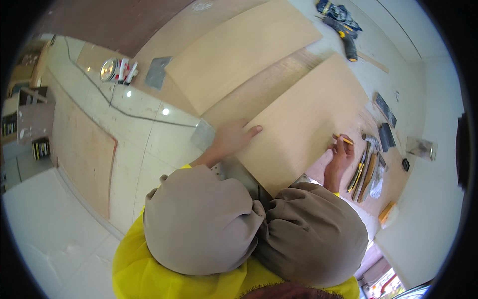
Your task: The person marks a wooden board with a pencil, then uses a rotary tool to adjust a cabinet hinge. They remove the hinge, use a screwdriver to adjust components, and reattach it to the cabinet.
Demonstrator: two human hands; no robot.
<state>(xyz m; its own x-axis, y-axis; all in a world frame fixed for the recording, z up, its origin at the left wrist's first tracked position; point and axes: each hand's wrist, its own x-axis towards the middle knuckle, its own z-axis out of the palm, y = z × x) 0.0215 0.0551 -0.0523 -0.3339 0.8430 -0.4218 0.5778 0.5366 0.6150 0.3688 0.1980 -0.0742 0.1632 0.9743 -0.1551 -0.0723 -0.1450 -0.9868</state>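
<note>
A pale plywood board (303,114) lies at a slant in front of me, its near corner by my knees. My left hand (234,137) grips the board's left edge, thumb on top and fingers partly hidden at its side. My right hand (340,157) holds a yellow pencil (343,139) at the board's right edge. Beside that hand lie a hammer (369,177), a utility knife (356,174) and other long hand tools. A second plywood board (241,52) rests behind the first.
A cordless drill (346,42), dark blocks (386,137) and an orange object (387,214) lie at the right. Upper left are a metal can (108,69), a grey plate (157,72) and a cable (139,117) along the tiles. A large panel (82,149) lies at the far left.
</note>
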